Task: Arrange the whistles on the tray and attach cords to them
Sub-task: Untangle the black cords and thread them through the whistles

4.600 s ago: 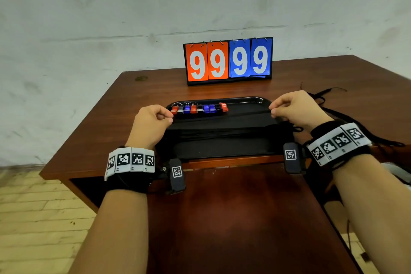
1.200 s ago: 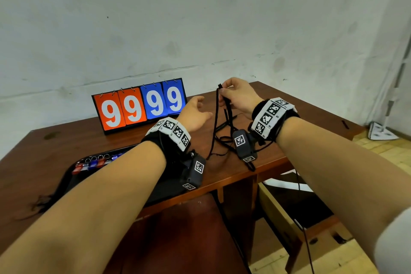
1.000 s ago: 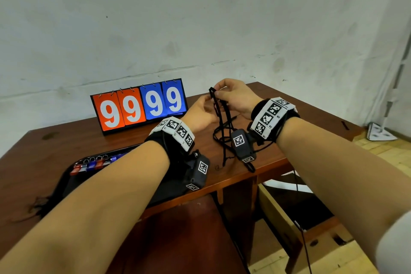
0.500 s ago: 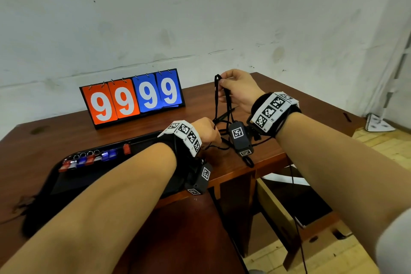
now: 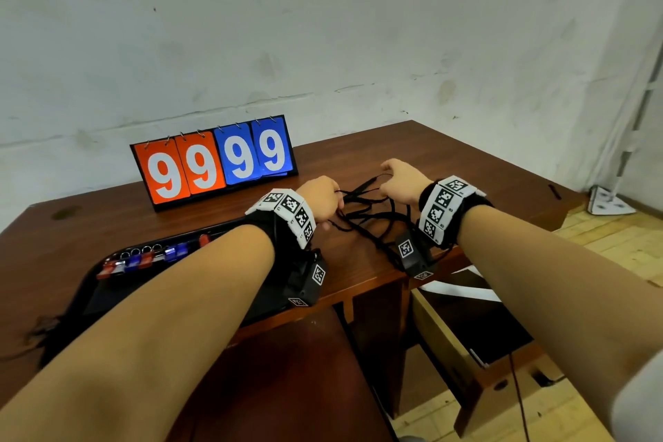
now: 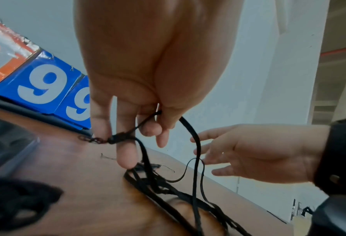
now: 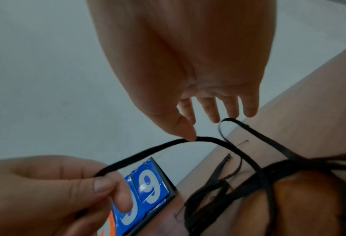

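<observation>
1. Tray (image 5: 94, 282): a black tray lies on the desk (image 5: 362, 269) at the lower left of the head view, partly hidden behind the left forearm.
2. Whistles (image 5: 143, 257): red, blue and silver whistles lie in a row along the far edge of the tray, at the left of the frame. No cord is seen on them.
3. Scoreboard (image 5: 215, 158): a flip scoreboard stands upright on the desk at centre left, behind the tray, showing 99 in orange and 99 in blue.
4. Left hand (image 5: 321, 199): positioned at frame centre, just right of the tray. Its fingers (image 6: 125, 153) are curled and pinch one black cord (image 6: 195, 143) near its clasp end.
5. Cords (image 5: 366, 215): a tangled bundle of black cords lies on the desk between the two hands, right of the tray and not on it.
6. Right hand (image 5: 401, 181): positioned right of centre, beyond the bundle. Its fingers are relaxed and spread; the thumb tip touches the cord stretched from the left hand, with no closed grip.
7. Drawer (image 5: 477, 330): an open drawer shows below the desk edge at lower right.
</observation>
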{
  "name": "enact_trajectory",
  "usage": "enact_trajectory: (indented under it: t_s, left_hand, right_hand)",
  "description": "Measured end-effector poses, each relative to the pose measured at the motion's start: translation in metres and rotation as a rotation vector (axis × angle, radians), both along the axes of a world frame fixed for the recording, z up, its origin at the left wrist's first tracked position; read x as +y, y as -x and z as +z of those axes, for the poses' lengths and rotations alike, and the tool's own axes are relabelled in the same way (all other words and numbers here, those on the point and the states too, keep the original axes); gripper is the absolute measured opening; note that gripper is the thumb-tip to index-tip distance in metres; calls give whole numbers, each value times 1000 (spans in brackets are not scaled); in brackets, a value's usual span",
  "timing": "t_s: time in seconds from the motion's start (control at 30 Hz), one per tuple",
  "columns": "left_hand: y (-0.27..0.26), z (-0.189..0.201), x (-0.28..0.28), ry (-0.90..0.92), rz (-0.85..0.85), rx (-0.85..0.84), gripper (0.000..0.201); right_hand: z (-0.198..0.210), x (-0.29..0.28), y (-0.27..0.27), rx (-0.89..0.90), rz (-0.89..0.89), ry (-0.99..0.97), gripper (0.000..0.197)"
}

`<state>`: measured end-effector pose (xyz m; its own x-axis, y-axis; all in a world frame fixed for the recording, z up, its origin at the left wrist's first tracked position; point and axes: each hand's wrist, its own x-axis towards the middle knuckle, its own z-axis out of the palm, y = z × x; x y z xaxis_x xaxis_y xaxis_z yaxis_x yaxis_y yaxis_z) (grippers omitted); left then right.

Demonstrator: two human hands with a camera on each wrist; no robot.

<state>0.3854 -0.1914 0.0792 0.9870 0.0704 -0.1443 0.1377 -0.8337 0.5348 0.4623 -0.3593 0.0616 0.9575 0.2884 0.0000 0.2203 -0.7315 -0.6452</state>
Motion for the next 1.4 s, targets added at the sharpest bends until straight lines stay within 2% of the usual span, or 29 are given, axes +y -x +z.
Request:
enact_trajectory:
  t_s: [0.1,0.2,0.27,0.33,0.47,0.6,0.7,0.83,1.0,1.1,1.4]
  left_hand:
    - [5,9,0,-57,-12,-43,22]
    - [7,20,4,-119,-54,-139,26]
    - [12,29,6,-91,-29,-205,23]
    - [16,39,8,-12,-1,-282,18]
    - [27,62,12,220,49,-408,23]
    - [35,76,24,353,147,-531,20]
    - [41,83,40,395,193,-580,25]
    - [48,81,60,333,201,-587,27]
    - [59,79,71,338,145,-605,23]
    - [74,81,83,334,114,-629,23]
    - [128,69,161,163,208,-620,15]
  right_hand:
    - [14,5,11,-40,65,-10,64]
    - [26,13,23,9,222,-150,70]
    - [30,20,31,99,328,-222,72]
    - [33,26,39,114,377,-195,67]
    - [40,36,51,-71,337,-39,57]
    - [45,45,56,-103,274,-124,16]
    - [51,49,57,-92,234,-176,16]
    - [55,61,63,-71,247,-209,14]
    - [69,85,85,11,343,-423,34]
    - [75,108,97,40,412,-463,30]
    - [78,165,132,-152,476,-177,30]
